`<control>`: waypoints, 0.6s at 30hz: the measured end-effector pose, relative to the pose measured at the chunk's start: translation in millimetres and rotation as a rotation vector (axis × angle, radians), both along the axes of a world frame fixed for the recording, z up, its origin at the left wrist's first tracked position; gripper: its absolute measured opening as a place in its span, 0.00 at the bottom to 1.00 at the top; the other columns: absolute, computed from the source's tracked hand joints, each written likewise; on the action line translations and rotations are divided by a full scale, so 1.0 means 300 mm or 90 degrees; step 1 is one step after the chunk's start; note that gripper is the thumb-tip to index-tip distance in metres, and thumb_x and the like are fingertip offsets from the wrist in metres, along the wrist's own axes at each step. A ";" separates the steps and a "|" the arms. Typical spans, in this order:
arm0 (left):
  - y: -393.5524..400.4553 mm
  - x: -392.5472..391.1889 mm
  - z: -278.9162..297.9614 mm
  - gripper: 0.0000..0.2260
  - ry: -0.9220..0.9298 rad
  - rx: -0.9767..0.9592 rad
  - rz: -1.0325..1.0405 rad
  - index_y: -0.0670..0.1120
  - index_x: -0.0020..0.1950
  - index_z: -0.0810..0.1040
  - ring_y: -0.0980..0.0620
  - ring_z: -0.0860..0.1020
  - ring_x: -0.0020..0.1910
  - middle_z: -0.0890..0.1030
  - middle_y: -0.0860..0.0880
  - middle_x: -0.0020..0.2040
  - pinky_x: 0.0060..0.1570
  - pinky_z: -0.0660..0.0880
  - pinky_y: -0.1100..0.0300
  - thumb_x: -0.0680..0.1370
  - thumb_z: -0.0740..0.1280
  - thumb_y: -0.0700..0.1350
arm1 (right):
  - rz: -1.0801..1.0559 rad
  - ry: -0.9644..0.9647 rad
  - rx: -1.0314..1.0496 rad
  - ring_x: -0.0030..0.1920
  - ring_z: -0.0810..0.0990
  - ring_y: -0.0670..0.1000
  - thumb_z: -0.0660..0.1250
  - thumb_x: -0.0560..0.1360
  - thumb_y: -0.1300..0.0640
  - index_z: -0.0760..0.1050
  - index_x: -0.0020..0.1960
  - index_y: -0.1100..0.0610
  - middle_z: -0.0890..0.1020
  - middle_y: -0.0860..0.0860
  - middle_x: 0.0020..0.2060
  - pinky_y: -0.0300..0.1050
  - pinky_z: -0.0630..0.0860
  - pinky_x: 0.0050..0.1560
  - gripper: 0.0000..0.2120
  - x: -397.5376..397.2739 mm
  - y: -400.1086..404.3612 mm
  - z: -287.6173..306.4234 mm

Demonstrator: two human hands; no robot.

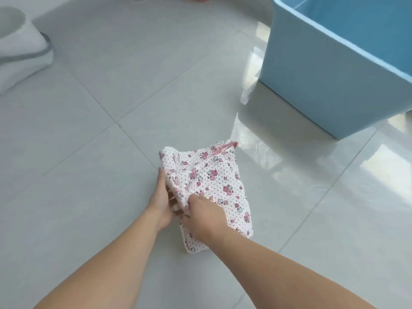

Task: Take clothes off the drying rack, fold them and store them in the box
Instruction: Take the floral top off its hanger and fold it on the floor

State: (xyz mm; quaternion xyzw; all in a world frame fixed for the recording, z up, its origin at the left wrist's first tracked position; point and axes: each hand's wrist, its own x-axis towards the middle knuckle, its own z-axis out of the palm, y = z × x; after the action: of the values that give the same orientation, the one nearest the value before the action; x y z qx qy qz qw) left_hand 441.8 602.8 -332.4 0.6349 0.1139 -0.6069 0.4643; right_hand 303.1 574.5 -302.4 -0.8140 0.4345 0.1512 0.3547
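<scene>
Lying on the pale tiled floor, a folded garment of white cloth printed with small dots and pink flowers is seen below and to the left of the blue box, well apart from it. A pink trim edge shows at the garment's corner nearest the box. The box stands on the floor with its top open, and only part of its inner wall can be seen; what lies inside is out of view.

The garment is grasped by both hands at the side turned away from the box. The left hand is laid against the garment's left edge, its fingers curled into the layers of cloth there. The right hand is placed on top of the garment, its fingers and thumb bent and pinching the folded cloth close to the left hand. Both forearms are bare and reach in from the bottom of the view.

Far from the box, at the left edge of the view, a white object with a grey band is seen blurred; what it is cannot be told.
</scene>
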 end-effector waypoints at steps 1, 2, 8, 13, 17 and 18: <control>0.020 0.000 -0.019 0.41 -0.049 0.021 0.055 0.48 0.64 0.82 0.42 0.84 0.58 0.86 0.41 0.59 0.60 0.79 0.43 0.68 0.63 0.80 | 0.001 0.020 0.049 0.48 0.80 0.59 0.65 0.78 0.43 0.71 0.53 0.54 0.79 0.52 0.50 0.51 0.77 0.47 0.14 0.017 0.011 -0.013; 0.033 -0.010 -0.032 0.39 -0.087 0.034 0.072 0.49 0.64 0.81 0.44 0.85 0.56 0.86 0.44 0.59 0.60 0.79 0.44 0.67 0.69 0.77 | -0.016 0.031 0.115 0.46 0.81 0.57 0.64 0.78 0.40 0.74 0.51 0.54 0.81 0.52 0.46 0.50 0.77 0.45 0.16 0.025 0.015 -0.026; 0.086 -0.080 -0.101 0.51 -0.531 0.268 -0.314 0.49 0.84 0.54 0.40 0.66 0.74 0.64 0.42 0.75 0.70 0.68 0.48 0.70 0.80 0.56 | -0.285 -0.053 0.187 0.33 0.80 0.48 0.63 0.82 0.49 0.77 0.48 0.54 0.80 0.46 0.35 0.43 0.76 0.33 0.10 -0.002 -0.046 -0.098; 0.087 -0.090 -0.174 0.38 -0.581 0.288 -0.404 0.47 0.71 0.74 0.42 0.72 0.68 0.71 0.46 0.70 0.65 0.74 0.47 0.69 0.74 0.68 | -0.129 -0.030 -0.118 0.58 0.75 0.53 0.61 0.82 0.44 0.77 0.65 0.50 0.77 0.49 0.58 0.53 0.74 0.60 0.16 -0.053 -0.084 -0.168; 0.067 -0.120 -0.174 0.22 -0.542 0.165 -0.333 0.53 0.59 0.79 0.48 0.82 0.51 0.83 0.53 0.52 0.52 0.81 0.49 0.71 0.73 0.64 | -0.192 -0.018 -0.030 0.46 0.81 0.51 0.61 0.81 0.40 0.75 0.56 0.51 0.82 0.47 0.46 0.51 0.81 0.47 0.15 -0.035 -0.086 -0.194; 0.064 -0.127 -0.161 0.14 -0.562 0.140 -0.307 0.53 0.56 0.80 0.50 0.82 0.48 0.84 0.54 0.48 0.49 0.80 0.51 0.75 0.72 0.58 | -0.242 -0.035 -0.004 0.41 0.81 0.51 0.62 0.81 0.40 0.75 0.53 0.52 0.82 0.47 0.41 0.50 0.81 0.42 0.15 -0.026 -0.084 -0.195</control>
State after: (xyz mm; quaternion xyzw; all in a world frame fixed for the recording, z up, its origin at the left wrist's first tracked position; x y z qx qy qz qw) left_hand 403.8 622.0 -380.7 0.8838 -0.1798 -0.3554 0.2453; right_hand 295.2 549.3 -361.0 -0.7223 0.5709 0.0579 0.3860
